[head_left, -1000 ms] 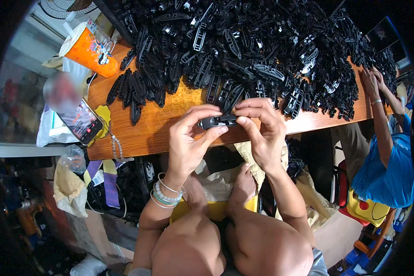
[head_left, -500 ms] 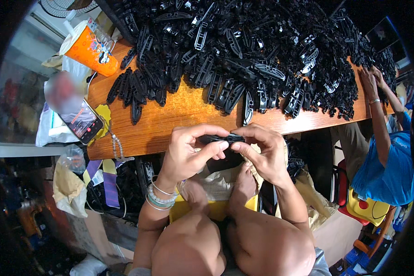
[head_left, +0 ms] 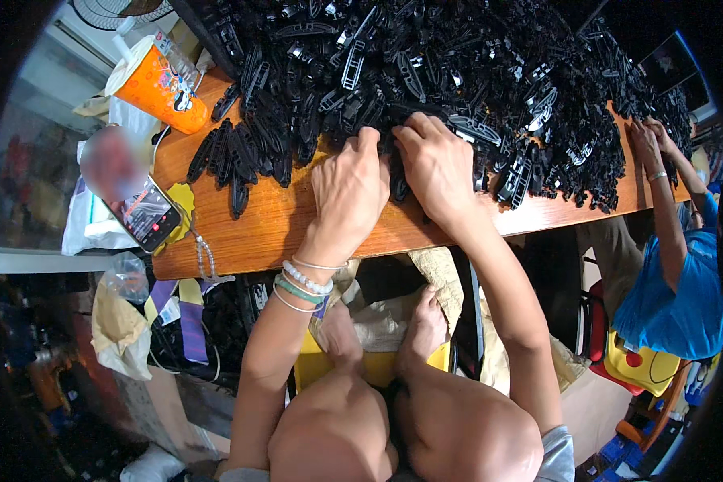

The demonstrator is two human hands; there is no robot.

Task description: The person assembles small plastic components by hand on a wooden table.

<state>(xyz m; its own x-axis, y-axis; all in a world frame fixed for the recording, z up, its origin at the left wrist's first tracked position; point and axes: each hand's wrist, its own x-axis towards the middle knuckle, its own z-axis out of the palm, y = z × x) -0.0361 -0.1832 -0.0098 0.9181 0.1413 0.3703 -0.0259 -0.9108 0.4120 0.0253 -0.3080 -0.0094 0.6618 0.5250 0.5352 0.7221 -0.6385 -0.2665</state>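
Long, slotted black plastic parts lie heaped across the wooden table. Both of my arms stretch forward to the near edge of this heap. My left hand, with bracelets at its wrist, has its fingers curled down and closed among the parts. Beside it, my right hand is bent over the heap the same way, fingers closed and pointing inward. The backs of my hands hide most of what the fingertips grip. A dark part shows between the two hands.
An orange cup with a straw stands at the left, near a phone by the table edge. An open sack hangs below the table between my knees. A person in a blue shirt works at the right.
Both hands have moved forward from in front of the table edge, where they held a small black part between them, to the heap. That part is no longer seen in them.
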